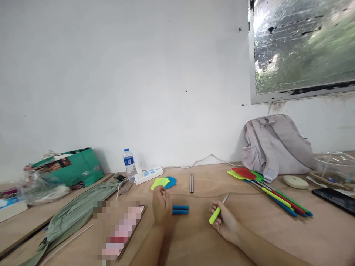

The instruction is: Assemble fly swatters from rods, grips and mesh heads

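Note:
My right hand is closed around a yellow-green fly swatter handle, with a metal rod sticking out of its upper end. My left hand has its fingers curled, just in front of a yellow-green fly swatter head. Whether it touches that head or pinches anything is hidden. A blue swatter head lies partly under the yellow-green one. Between my hands rest two blue handles, side by side. Metal rods lie farther back on the table.
Several whole fly swatters lie at right before a grey backpack. A phone and a grey-green bag are at left. Behind stand a water bottle and a power strip. A black phone lies far right.

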Demonstrator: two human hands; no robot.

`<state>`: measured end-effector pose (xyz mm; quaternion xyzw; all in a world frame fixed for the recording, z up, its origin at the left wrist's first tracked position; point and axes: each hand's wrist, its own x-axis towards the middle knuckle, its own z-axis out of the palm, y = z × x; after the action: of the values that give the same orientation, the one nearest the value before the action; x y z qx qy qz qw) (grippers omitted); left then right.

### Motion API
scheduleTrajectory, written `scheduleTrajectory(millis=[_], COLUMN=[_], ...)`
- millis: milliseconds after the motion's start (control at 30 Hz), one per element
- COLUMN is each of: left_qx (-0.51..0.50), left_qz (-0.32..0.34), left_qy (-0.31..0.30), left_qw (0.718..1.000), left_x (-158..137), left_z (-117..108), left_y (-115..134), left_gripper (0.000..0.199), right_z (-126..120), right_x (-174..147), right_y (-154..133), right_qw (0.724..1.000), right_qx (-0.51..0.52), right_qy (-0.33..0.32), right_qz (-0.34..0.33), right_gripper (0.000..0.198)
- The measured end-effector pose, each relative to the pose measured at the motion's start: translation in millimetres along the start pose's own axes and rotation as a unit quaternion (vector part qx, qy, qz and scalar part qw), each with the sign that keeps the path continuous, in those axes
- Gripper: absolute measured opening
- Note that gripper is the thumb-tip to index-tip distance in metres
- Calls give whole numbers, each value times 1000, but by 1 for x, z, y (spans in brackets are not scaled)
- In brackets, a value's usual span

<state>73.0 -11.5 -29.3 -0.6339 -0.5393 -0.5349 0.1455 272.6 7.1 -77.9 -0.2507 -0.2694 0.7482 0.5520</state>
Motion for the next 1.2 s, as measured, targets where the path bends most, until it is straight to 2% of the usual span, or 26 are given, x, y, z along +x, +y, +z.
scheduleTrajectory(millis=[67,133,267,367,433,567,800,1000,1200], left_qx=[43,129,170,187,197,212,224,208,166], left_qz=[-88,-155,-172,-172,-178,-178,-132,-94,-87], left_qy=[19,-28,-94,-156,-202,-272,-297,-276,-204], left_qw=[995,979,966,955,943,922,919,934,961], left_x=[10,18,31,37,38,37,33,35,29], left_z=[4,12,30,41,46,47,43,43,38], left_y=[-30,-57,-93,-107,-113,-117,-113,-110,-96], left_gripper=[13,22,38,45,42,37,40,34,37], right_z=[3,7,8,4,3,4,9,10,6], right_x=[-2,-4,-6,-6,-6,-8,-11,-9,-5], right_y=[-2,-3,-4,-3,-2,-4,-8,-12,-19], right_qw=[998,996,996,997,997,996,993,992,988], right_qx=[17,20,9,6,8,3,-1,-5,-19], right_qy=[25,33,40,32,26,16,47,30,35], right_qz=[51,75,81,75,74,91,108,126,147], right_gripper=[19,18,18,18,18,20,20,21,22])
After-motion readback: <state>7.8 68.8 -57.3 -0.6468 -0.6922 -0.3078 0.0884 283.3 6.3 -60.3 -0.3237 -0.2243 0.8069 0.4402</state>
